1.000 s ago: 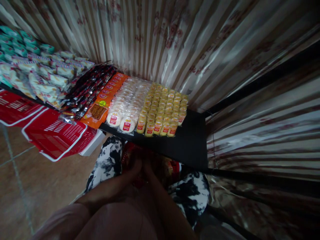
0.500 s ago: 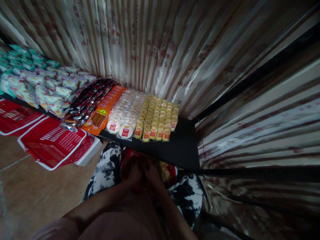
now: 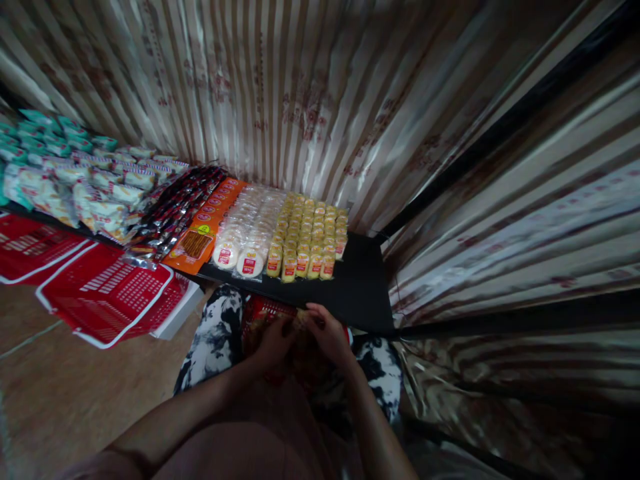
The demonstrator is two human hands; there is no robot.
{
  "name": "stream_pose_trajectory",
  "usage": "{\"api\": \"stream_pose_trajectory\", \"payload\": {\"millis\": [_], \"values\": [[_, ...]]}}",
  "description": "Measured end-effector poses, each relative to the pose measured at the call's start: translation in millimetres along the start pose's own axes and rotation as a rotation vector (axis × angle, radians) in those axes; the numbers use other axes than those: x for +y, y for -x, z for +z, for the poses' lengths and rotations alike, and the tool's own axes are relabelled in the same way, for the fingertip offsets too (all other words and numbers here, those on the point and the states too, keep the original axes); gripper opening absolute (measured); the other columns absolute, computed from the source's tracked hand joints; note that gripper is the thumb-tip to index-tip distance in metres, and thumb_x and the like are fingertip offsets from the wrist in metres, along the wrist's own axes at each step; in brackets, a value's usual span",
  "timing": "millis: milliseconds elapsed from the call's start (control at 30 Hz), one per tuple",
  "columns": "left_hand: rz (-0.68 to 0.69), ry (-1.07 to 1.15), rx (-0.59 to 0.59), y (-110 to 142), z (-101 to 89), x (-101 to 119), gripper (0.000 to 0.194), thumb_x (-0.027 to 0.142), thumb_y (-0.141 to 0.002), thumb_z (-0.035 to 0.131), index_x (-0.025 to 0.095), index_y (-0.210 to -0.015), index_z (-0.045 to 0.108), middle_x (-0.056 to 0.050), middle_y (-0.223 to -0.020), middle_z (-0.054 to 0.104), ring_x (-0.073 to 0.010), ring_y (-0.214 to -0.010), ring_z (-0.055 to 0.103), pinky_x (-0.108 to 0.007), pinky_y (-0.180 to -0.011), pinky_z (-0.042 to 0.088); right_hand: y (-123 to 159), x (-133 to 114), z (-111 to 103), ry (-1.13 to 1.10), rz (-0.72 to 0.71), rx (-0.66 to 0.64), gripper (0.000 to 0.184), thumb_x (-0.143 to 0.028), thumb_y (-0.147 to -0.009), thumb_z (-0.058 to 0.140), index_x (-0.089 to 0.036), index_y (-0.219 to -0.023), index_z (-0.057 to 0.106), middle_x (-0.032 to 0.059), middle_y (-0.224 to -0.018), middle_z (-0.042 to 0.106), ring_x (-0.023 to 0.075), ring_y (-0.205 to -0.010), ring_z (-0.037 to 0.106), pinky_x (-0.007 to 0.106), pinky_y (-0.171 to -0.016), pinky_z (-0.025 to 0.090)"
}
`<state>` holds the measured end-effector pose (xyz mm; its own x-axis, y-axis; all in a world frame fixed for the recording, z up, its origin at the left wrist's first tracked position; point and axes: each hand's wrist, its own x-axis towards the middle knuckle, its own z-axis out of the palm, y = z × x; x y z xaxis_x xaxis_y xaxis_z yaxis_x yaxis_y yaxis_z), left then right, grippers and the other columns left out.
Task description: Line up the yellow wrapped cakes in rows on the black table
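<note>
A red basket (image 3: 259, 308) stands between my knees, below the edge of the black shelf (image 3: 363, 287). Over it, my right hand (image 3: 329, 335) pinches a small yellowish wrapped snack (image 3: 301, 319); shade blurs its details. My left hand (image 3: 275, 343) is close beside it with fingers curled, and what they grip is hidden. Nearest on the shelf are rows of small yellow wrapped cakes (image 3: 303, 261). To their left lie round white wrapped snacks (image 3: 249, 263) and an orange snack packet (image 3: 195, 243).
Dark shiny packets (image 3: 173, 207), white snack bags (image 3: 107, 210) and green bags (image 3: 43, 143) fill the shelf's left end. Red baskets (image 3: 107, 293) with white handles sit on the floor at left. A striped curtain (image 3: 280, 87) and dark poles (image 3: 495, 133) bound the back and right.
My right hand has risen out of the red basket and turned, with the small wrapped snack now at its fingertips. My left hand has lifted slightly. The view has shifted a little.
</note>
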<state>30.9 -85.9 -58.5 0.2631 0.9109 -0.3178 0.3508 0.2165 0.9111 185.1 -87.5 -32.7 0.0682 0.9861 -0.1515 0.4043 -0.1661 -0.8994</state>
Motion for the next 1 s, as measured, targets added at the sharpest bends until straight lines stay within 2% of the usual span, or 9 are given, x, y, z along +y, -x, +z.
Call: {"api": "stream_pose_trajectory", "payload": {"millis": [267, 367, 467, 533, 633, 733, 800, 900, 1000], "values": [[0.111, 0.121, 0.041, -14.0, 5.5, 30.4, 0.024, 0.032, -0.08, 0.051, 0.017, -0.096, 0.059, -0.004, -0.094, 0.068, -0.0169, -0.085, 0.062, -0.027, -0.076, 0.047, -5.5, 0.4, -3.1, -0.278, 0.027, 0.092, 0.042, -0.039, -0.07, 0.063, -0.022, -0.108, 0.056, 0.0043, -0.094, 0.07, 0.0189, -0.086, 0.066, 0.032, -0.078, 0.053], [0.135, 0.142, 0.028, -18.2, 9.0, 34.3, 0.024, 0.034, -0.08, 0.051, 0.018, -0.097, 0.059, -0.004, -0.094, 0.068, -0.017, -0.085, 0.062, -0.028, -0.076, 0.047, -3.6, -3.7, -4.7, -0.276, 0.047, 0.162, 0.041, -0.045, -0.067, 0.064, -0.021, -0.101, 0.06, 0.0055, -0.092, 0.07, 0.0204, -0.087, 0.066, 0.032, -0.076, 0.054], [0.084, 0.158, 0.037, -17.8, 12.8, 42.0, 0.029, 0.031, -0.08, 0.051, 0.018, -0.106, 0.056, -0.004, -0.094, 0.067, -0.017, -0.084, 0.062, -0.028, -0.076, 0.048, -2.7, -6.4, -8.2, -0.281, 0.064, 0.212, 0.043, -0.049, -0.064, 0.067, -0.021, -0.096, 0.061, 0.0057, -0.088, 0.07, 0.0206, -0.083, 0.066, 0.031, -0.072, 0.054], [0.087, 0.171, 0.079, -15.1, 16.2, 49.0, 0.032, 0.029, -0.081, 0.051, 0.016, -0.109, 0.053, -0.006, -0.098, 0.066, -0.0173, -0.088, 0.061, -0.029, -0.08, 0.047, -2.7, -7.2, -10.7, -0.325, 0.08, 0.24, 0.044, -0.05, -0.063, 0.067, -0.02, -0.094, 0.06, 0.0055, -0.085, 0.071, 0.0202, -0.08, 0.067, 0.031, -0.07, 0.054], [0.207, 0.119, 0.126, -10.7, 23.3, 58.3, 0.029, 0.026, -0.08, 0.051, 0.016, -0.108, 0.054, -0.009, -0.111, 0.059, -0.0183, -0.103, 0.055, -0.031, -0.093, 0.042, -1.7, -9.0, -14.4, -0.374, 0.109, 0.31, 0.044, -0.049, -0.062, 0.067, -0.019, -0.093, 0.057, 0.0052, -0.083, 0.07, 0.0193, -0.075, 0.066, 0.031, -0.068, 0.054], [0.27, 0.048, 0.125, -9.0, 31.2, 63.0, 0.039, 0.023, -0.075, 0.058, 0.016, -0.113, 0.051, -0.01, -0.119, 0.052, -0.02, -0.112, 0.048, -0.033, -0.1, 0.037, 1.2, -12.7, -18.4, -0.349, 0.126, 0.365, 0.044, -0.05, -0.063, 0.067, -0.019, -0.092, 0.056, 0.0046, -0.082, 0.069, 0.0185, -0.072, 0.065, 0.03, -0.066, 0.053], [0.275, 0.033, 0.112, -10.0, 35.4, 64.5, 0.044, 0.022, -0.074, 0.06, 0.015, -0.116, 0.05, -0.011, -0.119, 0.05, -0.0201, -0.113, 0.047, -0.033, -0.102, 0.036, 3.5, -15.2, -21.1, -0.343, 0.12, 0.349, 0.043, -0.053, -0.066, 0.064, -0.019, -0.091, 0.056, 0.0049, -0.082, 0.068, 0.0185, -0.073, 0.065, 0.03, -0.068, 0.053], [0.259, 0.035, 0.11, -14.4, 38.4, 65.7, 0.039, 0.02, -0.078, 0.054, 0.015, -0.116, 0.051, -0.01, -0.114, 0.051, -0.0192, -0.109, 0.049, -0.033, -0.101, 0.037, 4.8, -16.1, -24.2, -0.36, 0.087, 0.322, 0.042, -0.056, -0.072, 0.057, -0.019, -0.09, 0.058, 0.0056, -0.083, 0.069, 0.019, -0.077, 0.064, 0.031, -0.072, 0.053], [0.211, 0.054, 0.117, -20.9, 38.8, 65.4, 0.033, 0.02, -0.08, 0.052, 0.016, -0.112, 0.055, -0.009, -0.108, 0.054, -0.0194, -0.105, 0.051, -0.033, -0.098, 0.04, 2.7, -11.2, -24.9, -0.389, 0.072, 0.318, 0.042, -0.055, -0.07, 0.06, -0.019, -0.093, 0.057, 0.0064, -0.089, 0.069, 0.0198, -0.081, 0.065, 0.033, -0.075, 0.053]]}}
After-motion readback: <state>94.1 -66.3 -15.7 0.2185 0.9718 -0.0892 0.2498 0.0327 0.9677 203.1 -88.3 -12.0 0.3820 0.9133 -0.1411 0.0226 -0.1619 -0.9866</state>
